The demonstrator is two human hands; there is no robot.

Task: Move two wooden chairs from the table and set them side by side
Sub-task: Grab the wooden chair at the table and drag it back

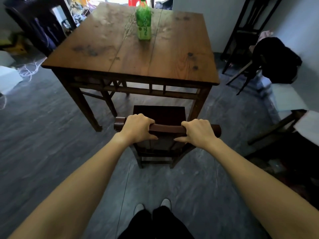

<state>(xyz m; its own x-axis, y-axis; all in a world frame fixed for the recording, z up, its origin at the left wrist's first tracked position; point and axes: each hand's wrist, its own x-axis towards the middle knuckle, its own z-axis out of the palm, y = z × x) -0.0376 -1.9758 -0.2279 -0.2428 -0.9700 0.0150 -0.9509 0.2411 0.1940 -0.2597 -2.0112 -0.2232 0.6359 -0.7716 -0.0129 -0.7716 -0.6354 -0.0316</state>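
Observation:
A dark wooden chair (159, 114) stands on the floor just in front of the near edge of the brown wooden table (181, 54), its seat facing the table. My left hand (138, 128) and my right hand (198, 132) are both closed over the chair's top rail (166, 129), left hand near the left end, right hand near the right end. Another dark wooden chair (43, 26) stands at the table's far left side. A further chair frame (105, 91) shows under the table on the left.
A green drink bottle (143, 23) stands upright on the table's far middle. At the right, a dark chair draped with black cloth (276, 61) leans by the wall, with a white-topped stool (293, 118) nearer. White boxes and loose cord (27, 69) lie at the left.

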